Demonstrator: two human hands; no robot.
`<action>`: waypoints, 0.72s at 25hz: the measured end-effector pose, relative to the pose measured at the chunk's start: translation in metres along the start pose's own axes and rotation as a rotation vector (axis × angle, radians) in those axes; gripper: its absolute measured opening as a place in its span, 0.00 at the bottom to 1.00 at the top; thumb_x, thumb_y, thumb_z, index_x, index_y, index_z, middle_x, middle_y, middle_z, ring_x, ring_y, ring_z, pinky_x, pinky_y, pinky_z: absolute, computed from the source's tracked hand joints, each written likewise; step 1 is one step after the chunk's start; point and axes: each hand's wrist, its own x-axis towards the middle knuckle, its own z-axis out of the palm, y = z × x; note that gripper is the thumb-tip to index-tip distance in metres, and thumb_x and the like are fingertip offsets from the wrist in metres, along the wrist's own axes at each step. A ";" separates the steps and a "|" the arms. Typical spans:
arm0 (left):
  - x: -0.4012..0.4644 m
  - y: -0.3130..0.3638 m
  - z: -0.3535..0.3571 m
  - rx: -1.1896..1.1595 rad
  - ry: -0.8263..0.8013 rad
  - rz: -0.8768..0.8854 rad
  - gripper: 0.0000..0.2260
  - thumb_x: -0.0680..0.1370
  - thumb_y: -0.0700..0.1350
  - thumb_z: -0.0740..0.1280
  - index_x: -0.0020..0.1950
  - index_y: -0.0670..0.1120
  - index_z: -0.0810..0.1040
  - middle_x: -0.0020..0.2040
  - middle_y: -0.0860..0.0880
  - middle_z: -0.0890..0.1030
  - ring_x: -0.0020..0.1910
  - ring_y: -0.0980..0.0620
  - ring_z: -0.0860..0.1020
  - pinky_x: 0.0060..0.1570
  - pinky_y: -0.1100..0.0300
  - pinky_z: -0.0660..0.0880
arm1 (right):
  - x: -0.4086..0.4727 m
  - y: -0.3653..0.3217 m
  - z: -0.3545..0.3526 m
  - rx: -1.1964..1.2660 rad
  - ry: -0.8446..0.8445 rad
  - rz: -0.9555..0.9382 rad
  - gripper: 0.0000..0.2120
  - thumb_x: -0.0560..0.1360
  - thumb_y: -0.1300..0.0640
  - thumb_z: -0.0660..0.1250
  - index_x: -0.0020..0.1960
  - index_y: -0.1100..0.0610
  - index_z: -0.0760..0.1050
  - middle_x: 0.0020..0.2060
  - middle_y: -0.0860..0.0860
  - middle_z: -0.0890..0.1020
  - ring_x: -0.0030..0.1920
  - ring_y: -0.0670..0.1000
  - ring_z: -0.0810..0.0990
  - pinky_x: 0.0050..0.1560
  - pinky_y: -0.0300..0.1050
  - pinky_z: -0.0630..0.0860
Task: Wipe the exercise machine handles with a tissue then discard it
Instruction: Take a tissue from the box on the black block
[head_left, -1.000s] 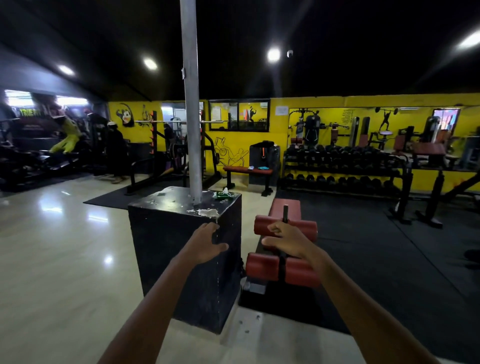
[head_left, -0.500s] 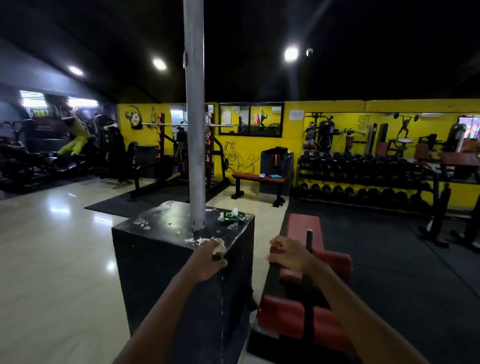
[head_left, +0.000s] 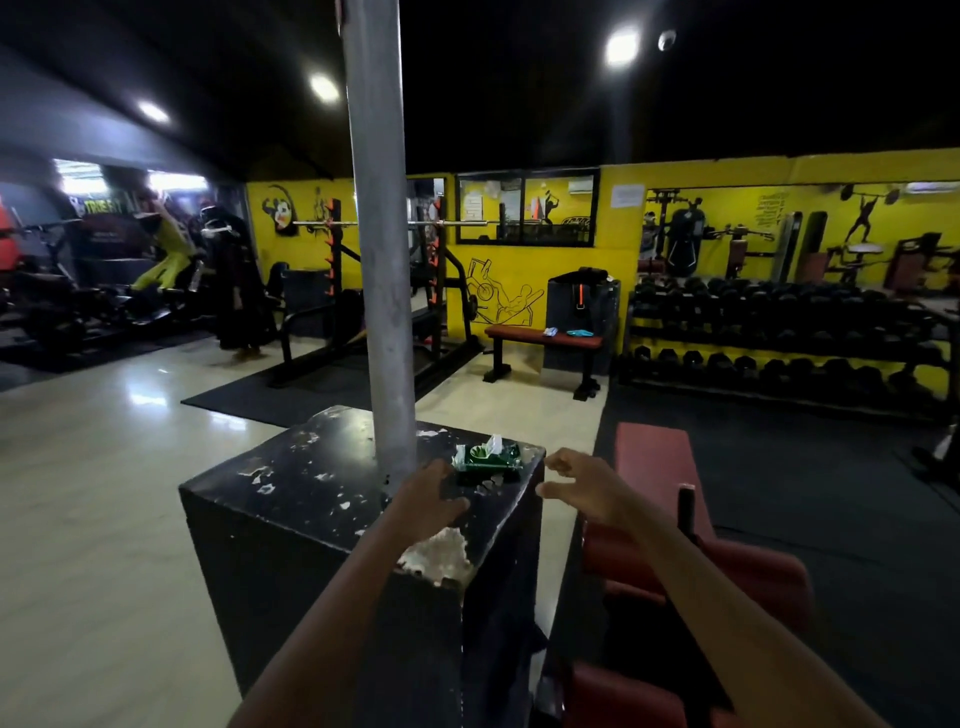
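Both hands had moved fwd. Tissue pack (head_left: 487, 457) lay at far right of worktop (head_left: 311, 483), long axis left-right; I judged left hand (head_left: 428, 499) nearer, right hand (head_left: 587, 486) beside, both empty, fingers loose.

Dumbbell rack (head_left: 779, 332), flat bench (head_left: 543, 340).

Gym interior: yellow walls (head_left: 571, 270) with black figure murals, glossy pale tiled floor (head_left: 93, 493), black rubber mats (head_left: 810, 467), dumbbell rack (head_left: 779, 338) along right wall, red flat bench (head_left: 543, 340), round ceiling lights (head_left: 622, 47) on dark ceiling.
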 end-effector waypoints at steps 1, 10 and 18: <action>0.024 -0.006 0.002 -0.010 0.009 -0.012 0.16 0.74 0.43 0.70 0.59 0.40 0.71 0.54 0.40 0.78 0.49 0.42 0.79 0.51 0.44 0.78 | 0.026 0.008 0.000 0.007 -0.002 -0.009 0.22 0.74 0.54 0.70 0.65 0.59 0.70 0.64 0.55 0.75 0.64 0.52 0.73 0.55 0.37 0.67; 0.212 -0.056 0.048 0.093 0.041 -0.052 0.20 0.75 0.48 0.70 0.64 0.42 0.72 0.60 0.46 0.74 0.59 0.48 0.73 0.53 0.63 0.66 | 0.238 0.073 0.003 0.002 -0.060 -0.060 0.22 0.73 0.55 0.70 0.64 0.61 0.71 0.62 0.56 0.76 0.64 0.53 0.74 0.60 0.42 0.71; 0.264 -0.088 0.113 0.142 0.130 -0.016 0.15 0.73 0.52 0.71 0.49 0.41 0.74 0.48 0.47 0.76 0.46 0.47 0.76 0.42 0.59 0.70 | 0.294 0.108 0.040 -0.014 -0.139 -0.040 0.19 0.74 0.56 0.69 0.63 0.59 0.73 0.60 0.55 0.78 0.59 0.52 0.77 0.57 0.41 0.73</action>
